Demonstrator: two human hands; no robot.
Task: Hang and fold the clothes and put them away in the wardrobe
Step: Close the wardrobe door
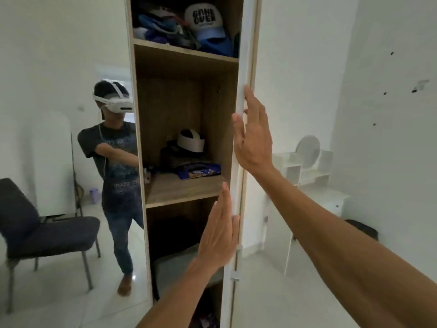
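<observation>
White-walled bedroom, centre frame: flat, empty left hand (220,233) and right hand (254,136) press the tall white wardrobe door (246,43), which probably needs an even swing next.

Folded clothes (189,166) lie on the wardrobe's middle shelf (179,190), caps (203,22) above.

Open wooden wardrobe (165,110), folded clothes (198,170) on middle shelf.
</observation>
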